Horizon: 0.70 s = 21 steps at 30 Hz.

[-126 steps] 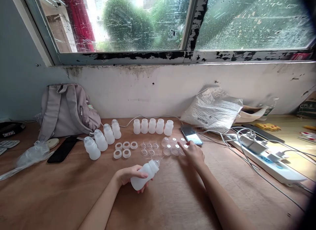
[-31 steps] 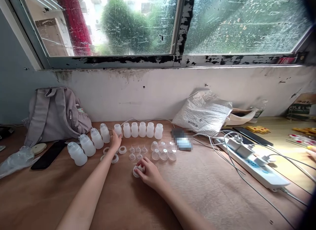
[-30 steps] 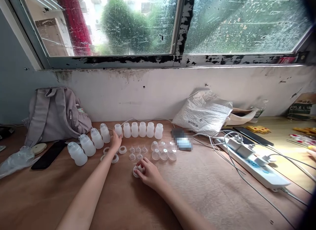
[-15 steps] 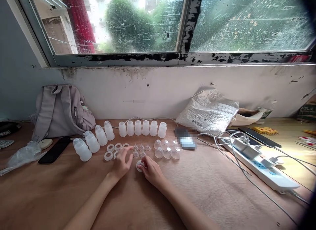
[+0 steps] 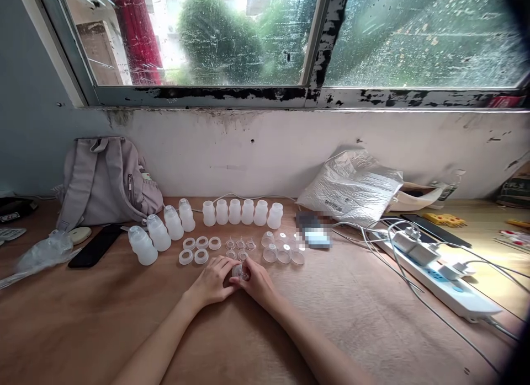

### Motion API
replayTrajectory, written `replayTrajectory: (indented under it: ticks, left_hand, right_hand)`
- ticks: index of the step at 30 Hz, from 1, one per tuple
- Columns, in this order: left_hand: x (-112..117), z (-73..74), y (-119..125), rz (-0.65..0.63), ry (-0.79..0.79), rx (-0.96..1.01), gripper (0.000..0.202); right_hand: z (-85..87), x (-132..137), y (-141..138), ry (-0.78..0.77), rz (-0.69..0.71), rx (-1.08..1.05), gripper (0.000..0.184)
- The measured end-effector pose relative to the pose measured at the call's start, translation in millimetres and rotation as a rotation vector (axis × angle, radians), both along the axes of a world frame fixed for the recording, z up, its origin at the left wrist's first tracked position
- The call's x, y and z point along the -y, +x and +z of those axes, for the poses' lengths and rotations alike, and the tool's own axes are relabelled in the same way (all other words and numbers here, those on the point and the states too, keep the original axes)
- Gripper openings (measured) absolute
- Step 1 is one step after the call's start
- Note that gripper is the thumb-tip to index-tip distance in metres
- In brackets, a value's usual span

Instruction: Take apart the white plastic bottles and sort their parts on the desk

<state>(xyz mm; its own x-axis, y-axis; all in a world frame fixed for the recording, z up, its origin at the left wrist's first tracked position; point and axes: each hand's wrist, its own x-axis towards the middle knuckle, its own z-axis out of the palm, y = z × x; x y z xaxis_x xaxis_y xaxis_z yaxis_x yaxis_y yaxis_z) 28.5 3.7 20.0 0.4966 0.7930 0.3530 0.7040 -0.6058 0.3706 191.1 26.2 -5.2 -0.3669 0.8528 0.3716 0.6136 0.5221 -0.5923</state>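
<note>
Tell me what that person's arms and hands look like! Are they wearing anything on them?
The left hand and the right hand are bare human hands, without gloves. The left forearm and right forearm are bare too: no sleeve, watch or bracelet shows. I see no rings, but parts of the hands are hidden.

No legible text or numbers

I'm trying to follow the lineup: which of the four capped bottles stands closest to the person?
The leftmost capped bottle; the other three stand farther back, toward the wall.
</note>
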Motion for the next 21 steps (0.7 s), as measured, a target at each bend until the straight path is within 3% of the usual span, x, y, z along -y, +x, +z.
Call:
replayTrajectory:
  ticks: [6, 10, 16, 21]
  left_hand:
    - [-0.4, 0.0, 1.3, 0.022, 0.023, -0.019, 0.03]
    - [-1.6, 0.6, -1.0, 0.064, 0.033, -0.021, 0.026]
    - [-8.7, 0.3, -15.1, 0.292, 0.043, -0.086, 0.03]
    - [-14.6, -1.6, -28.5, 0.401, 0.063, -0.168, 0.034]
  right_hand:
    - [4.4, 4.7, -1.2, 0.029, 0.013, 0.082, 0.03]
    - [5.7, 4.3, 2.8, 0.065, -0.074, 0.008, 0.025]
    - [9.4, -3.7, 16.6, 0.07, -0.254, -0.033, 0.02]
    - [9.0, -9.7, 24.9, 0.018, -0.35, 0.019, 0.021]
